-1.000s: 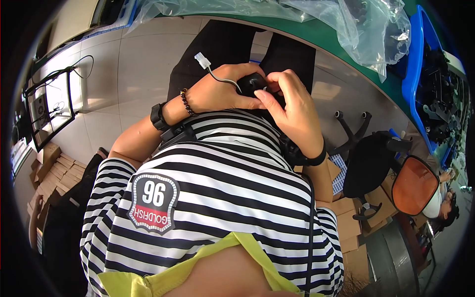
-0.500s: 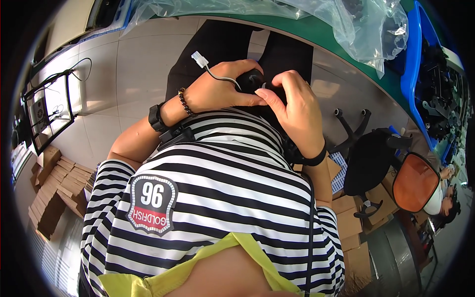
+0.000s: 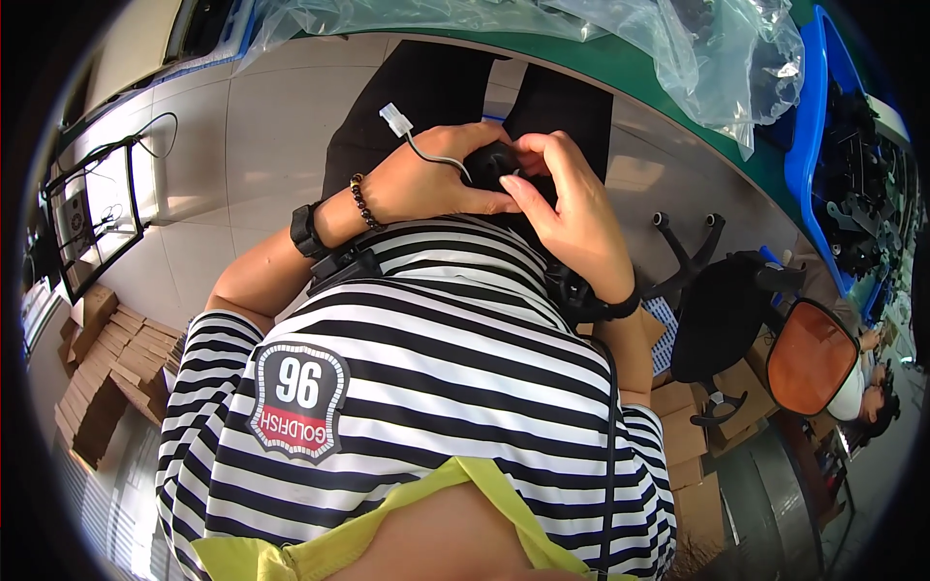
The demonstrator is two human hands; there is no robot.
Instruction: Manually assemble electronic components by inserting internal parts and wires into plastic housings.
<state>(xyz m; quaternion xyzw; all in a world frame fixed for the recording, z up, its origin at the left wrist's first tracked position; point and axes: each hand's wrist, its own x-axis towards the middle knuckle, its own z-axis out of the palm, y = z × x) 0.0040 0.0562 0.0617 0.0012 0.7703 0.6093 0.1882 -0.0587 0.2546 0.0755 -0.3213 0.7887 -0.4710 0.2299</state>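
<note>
A rounded black part [image 3: 492,165] sits between my two hands, above my lap. My left hand [image 3: 418,172] is closed around it from the left, fingers over the far side and thumb along the near side. From the part a thin grey cable [image 3: 431,155] loops over the left hand and ends in a white plug connector [image 3: 395,119], which sticks up loose. My right hand [image 3: 579,213] grips the same part from the right, with thumb and fingers curled against it. Much of the part is hidden by the fingers and blends with my dark trousers [image 3: 421,92].
Ahead runs a green table [image 3: 620,60] with crumpled clear plastic bags [image 3: 717,68]. At right are a blue bin [image 3: 806,145] of black parts, a black swivel chair [image 3: 722,320] and cardboard boxes [image 3: 678,426]. Stacked cardboard [image 3: 116,358] and a black metal frame [image 3: 107,208] stand left.
My right hand has shifted slightly left, and its fingers now reach round the far side of the black part. The left hand and the dangling plug have barely moved.
</note>
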